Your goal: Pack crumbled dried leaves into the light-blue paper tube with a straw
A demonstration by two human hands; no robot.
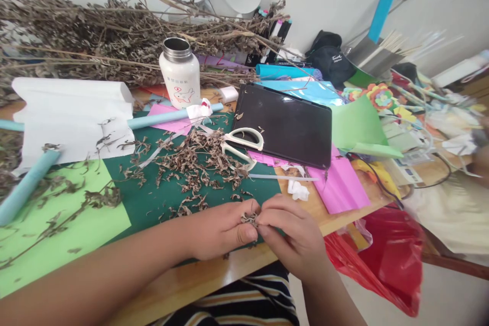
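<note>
Brown wood shows along the near edge of the table [183, 288], and across its back I see a great heap of dried stems [95, 35]. A dark green mat [141, 198] bears a loose pile of dried leaves [194, 158]. By the mat's near edge 2 hands meet, the left hand [225, 229] closed, the right hand [294, 234] touching it. Between them both pinch a tiny crumpled leaf tuft [249, 219].
</note>
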